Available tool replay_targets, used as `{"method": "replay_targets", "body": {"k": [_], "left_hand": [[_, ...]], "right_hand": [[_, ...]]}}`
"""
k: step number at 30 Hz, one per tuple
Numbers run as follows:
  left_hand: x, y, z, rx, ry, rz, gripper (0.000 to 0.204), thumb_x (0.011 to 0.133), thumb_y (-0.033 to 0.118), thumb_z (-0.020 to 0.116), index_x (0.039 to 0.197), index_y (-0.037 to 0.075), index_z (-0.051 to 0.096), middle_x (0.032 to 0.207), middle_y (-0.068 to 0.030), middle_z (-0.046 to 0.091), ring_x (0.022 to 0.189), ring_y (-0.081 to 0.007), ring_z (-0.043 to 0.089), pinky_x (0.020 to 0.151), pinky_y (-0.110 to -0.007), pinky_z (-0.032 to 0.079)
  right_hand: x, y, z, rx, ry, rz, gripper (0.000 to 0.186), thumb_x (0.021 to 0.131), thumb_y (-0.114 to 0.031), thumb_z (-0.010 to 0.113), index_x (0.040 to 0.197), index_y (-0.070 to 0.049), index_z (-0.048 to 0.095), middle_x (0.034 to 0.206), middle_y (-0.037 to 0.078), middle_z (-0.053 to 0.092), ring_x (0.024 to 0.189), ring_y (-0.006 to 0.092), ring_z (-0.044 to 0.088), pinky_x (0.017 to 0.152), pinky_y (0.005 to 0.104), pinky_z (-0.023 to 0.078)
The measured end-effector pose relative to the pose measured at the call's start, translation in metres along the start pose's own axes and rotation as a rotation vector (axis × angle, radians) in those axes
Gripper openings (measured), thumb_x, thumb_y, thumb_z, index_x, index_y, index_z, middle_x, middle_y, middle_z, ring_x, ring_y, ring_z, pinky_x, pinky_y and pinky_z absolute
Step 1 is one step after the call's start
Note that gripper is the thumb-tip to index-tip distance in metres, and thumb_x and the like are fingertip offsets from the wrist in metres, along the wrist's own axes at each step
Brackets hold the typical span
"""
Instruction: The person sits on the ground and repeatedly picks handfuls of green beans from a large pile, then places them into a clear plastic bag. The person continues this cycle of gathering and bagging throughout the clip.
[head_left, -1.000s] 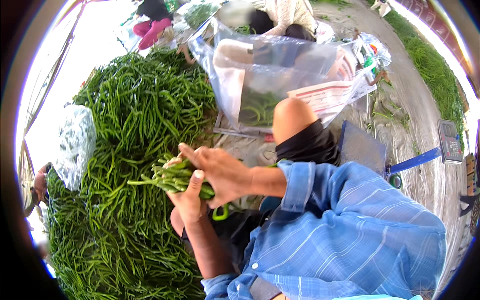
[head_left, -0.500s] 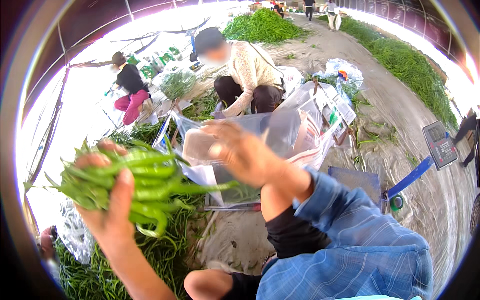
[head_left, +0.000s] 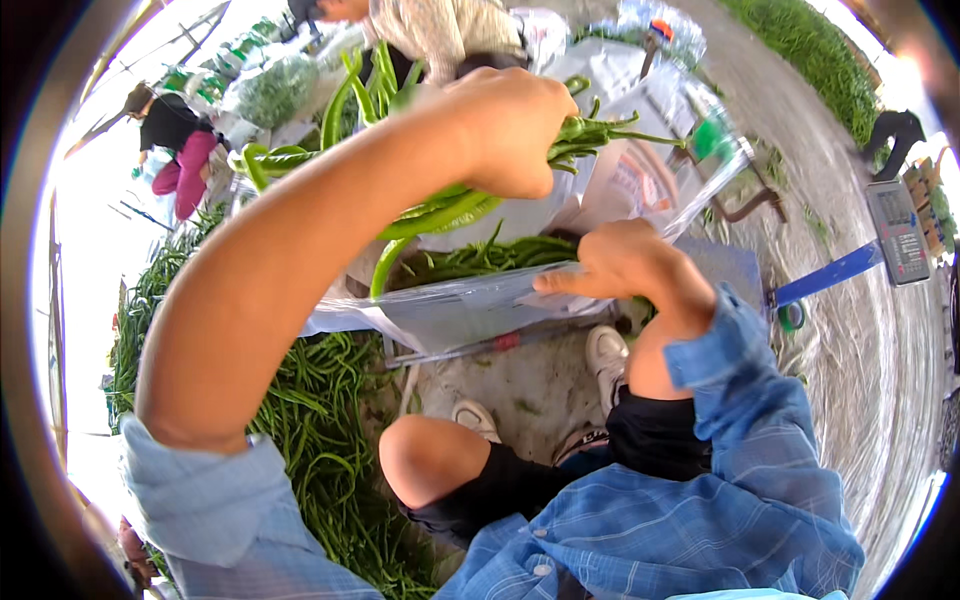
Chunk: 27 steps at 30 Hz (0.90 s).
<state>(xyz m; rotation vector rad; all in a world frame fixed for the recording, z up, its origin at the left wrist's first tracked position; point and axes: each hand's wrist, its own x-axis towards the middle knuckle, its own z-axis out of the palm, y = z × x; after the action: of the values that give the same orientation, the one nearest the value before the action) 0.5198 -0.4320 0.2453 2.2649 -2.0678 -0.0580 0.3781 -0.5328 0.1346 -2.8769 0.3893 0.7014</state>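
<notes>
A bunch of long green peppers (head_left: 455,212) is gripped in my left hand (head_left: 520,130), which reaches across above the plastic bag. Stems stick out on its right side and pepper tips hang on its left. The clear plastic bag (head_left: 450,305) lines an open box-like frame, and green peppers (head_left: 490,260) lie inside it. At the bag's near rim is my right hand (head_left: 625,262), thumb outside the film and fingers bent over the inner side. My left forearm hides part of the bag's far side and some of the held peppers.
A big heap of green peppers (head_left: 320,450) covers the ground by my left leg. A person in a light patterned top (head_left: 415,30) crouches beyond the bag, another person (head_left: 180,150) sits farther left. At right stand a scale display (head_left: 898,232) on a blue post and a green tape roll (head_left: 791,317).
My left hand has carried the peppers from the left to over the bag. My right hand has come down to the bag's near rim. The view has tilted downward.
</notes>
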Motion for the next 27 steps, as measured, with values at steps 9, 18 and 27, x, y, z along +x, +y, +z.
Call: {"method": "replay_targets", "body": {"k": [9,18,27], "left_hand": [[0.070,-0.028,0.116,-0.017,-0.875,-0.011,0.037,0.062,0.018,0.074,0.095,0.002,0.069,0.087,-0.0176,0.070,0.088,-0.0340,0.068,0.077,-0.041,0.054],[0.049,0.021,0.137,-0.084,-0.824,0.159,0.025,0.067,0.011,0.068,0.092,0.007,0.071,0.089,-0.0147,0.066,0.082,-0.0332,0.068,0.069,-0.040,0.054],[0.034,-0.041,0.220,-0.404,-0.928,-0.407,0.038,0.065,0.023,0.073,0.100,0.008,0.068,0.090,-0.0180,0.069,0.089,-0.0352,0.067,0.082,-0.042,0.053]], "right_hand": [[-0.020,0.040,0.022,0.011,0.181,-0.341,0.069,0.069,-0.070,0.064,0.062,-0.002,0.067,0.057,0.015,0.061,0.055,0.0345,0.062,0.057,0.0425,0.046],[-0.015,0.067,0.027,0.169,0.009,-0.513,0.065,0.067,-0.066,0.067,0.071,-0.001,0.064,0.066,0.012,0.063,0.069,0.0290,0.064,0.070,0.0368,0.047],[-0.018,0.073,0.024,0.146,0.014,-0.557,0.061,0.061,-0.063,0.073,0.071,-0.003,0.061,0.064,0.008,0.060,0.064,0.0244,0.060,0.071,0.0346,0.044]]}}
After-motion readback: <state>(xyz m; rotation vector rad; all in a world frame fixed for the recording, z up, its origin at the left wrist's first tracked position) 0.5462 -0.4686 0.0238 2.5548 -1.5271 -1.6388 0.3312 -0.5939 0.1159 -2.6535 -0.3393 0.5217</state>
